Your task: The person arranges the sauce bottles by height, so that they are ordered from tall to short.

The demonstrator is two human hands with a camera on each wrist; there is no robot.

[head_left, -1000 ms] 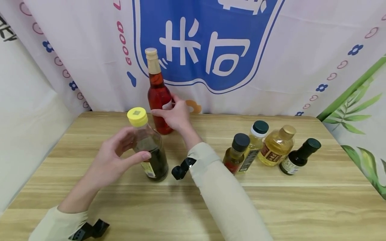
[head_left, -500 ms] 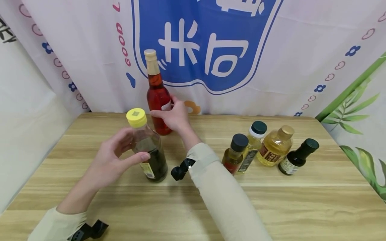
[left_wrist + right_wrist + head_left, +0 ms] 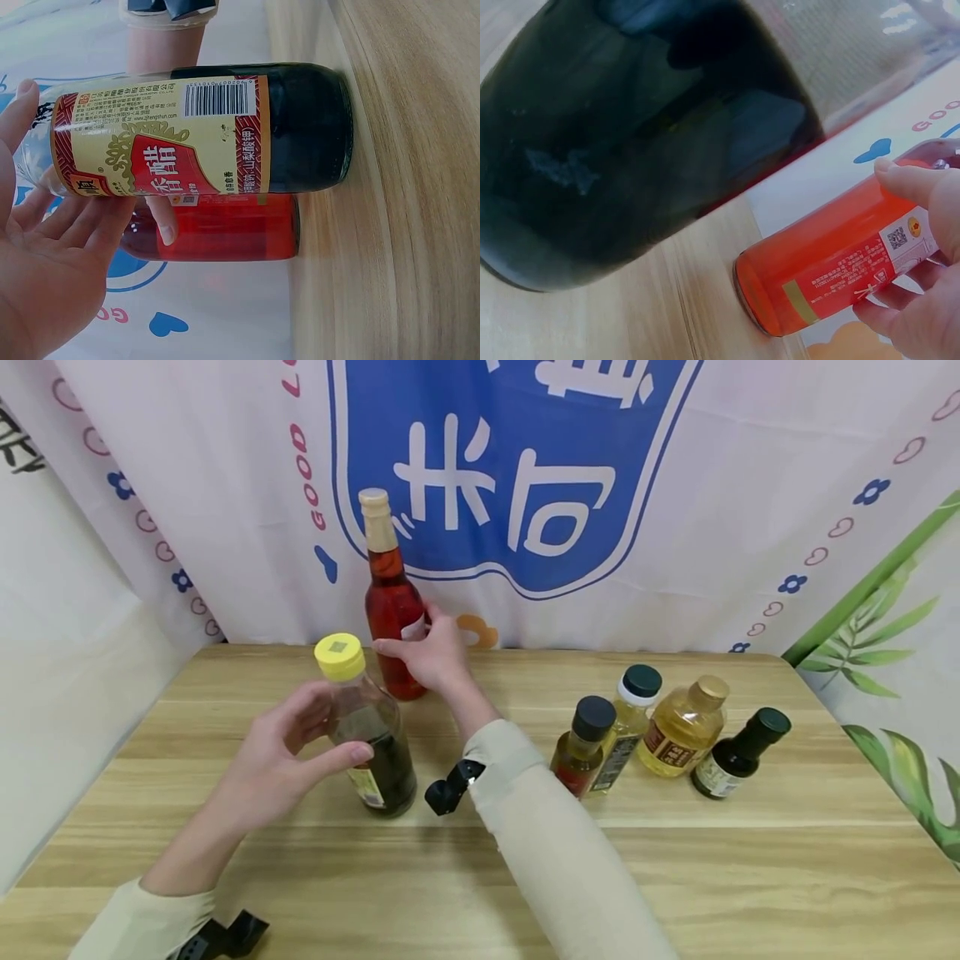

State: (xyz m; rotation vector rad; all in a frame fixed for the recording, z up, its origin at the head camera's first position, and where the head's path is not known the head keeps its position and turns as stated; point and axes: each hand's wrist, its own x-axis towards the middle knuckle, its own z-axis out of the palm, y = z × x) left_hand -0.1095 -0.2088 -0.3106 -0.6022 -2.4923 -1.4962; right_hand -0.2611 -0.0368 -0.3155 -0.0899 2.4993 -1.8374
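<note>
My left hand (image 3: 281, 764) curls round the dark bottle (image 3: 386, 768), which stands upright on the table (image 3: 375, 893), long axis vertical, yellow cap (image 3: 340, 657) upward. Its label (image 3: 165, 146) reads 香醋, with a barcode. Apart from it, my right hand (image 3: 433, 653) grips the red bottle (image 3: 390, 603), upright too, beyond the dark bottle; its label (image 3: 874, 262) carries a QR code and print too small for me. To the dark bottle's right stand four smaller bottles (image 3: 684, 731). Beyond the dark bottle, the curtain (image 3: 255, 560) shows "GOOD" and 米.
</note>
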